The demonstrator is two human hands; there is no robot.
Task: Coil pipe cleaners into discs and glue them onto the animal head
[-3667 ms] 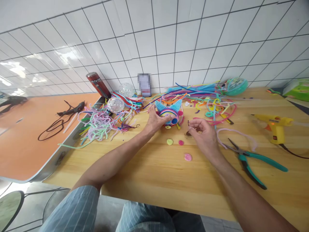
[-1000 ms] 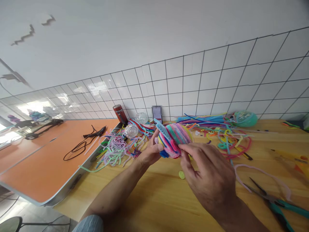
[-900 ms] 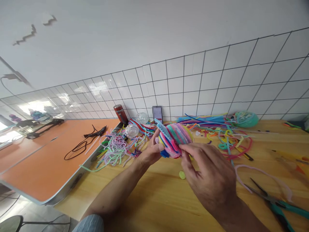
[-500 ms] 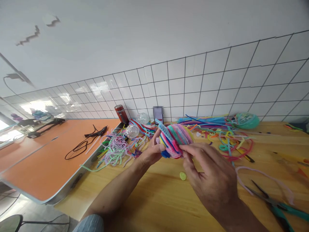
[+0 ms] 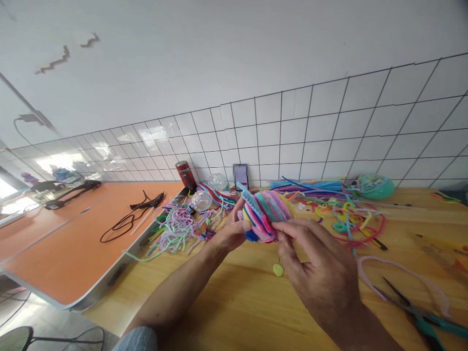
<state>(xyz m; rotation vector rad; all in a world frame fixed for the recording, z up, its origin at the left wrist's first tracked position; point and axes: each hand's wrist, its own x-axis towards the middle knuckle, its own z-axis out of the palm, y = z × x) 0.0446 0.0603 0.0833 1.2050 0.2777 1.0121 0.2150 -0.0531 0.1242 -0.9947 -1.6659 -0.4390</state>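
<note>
A ball wrapped in colourful fuzzy stems (image 5: 272, 209), in pink, teal, blue and yellow, is held up over the wooden table. My left hand (image 5: 236, 227) grips its left side, with the thumb in front. At its lower right, my right hand (image 5: 318, 263) has thumb and index finger pinched together against the pink and blue stems; whatever lies between the fingertips is too small to make out. A light-blue strip (image 5: 246, 194) sticks out at the ball's upper left. Below the ball, a small yellow-green disc (image 5: 278, 269) lies on the table.
Tangled pastel stems (image 5: 179, 226) lie left, by clear balls (image 5: 202, 200) and a red can (image 5: 185, 175). A phone (image 5: 241, 176) leans on the wall. Long stems (image 5: 310, 186) and a green ball (image 5: 375, 186) are behind; pliers (image 5: 415, 310) lie front right.
The view has shifted slightly, so the surroundings sit a little lower and further right. Both hands keep nearly the same hold on the ball.
</note>
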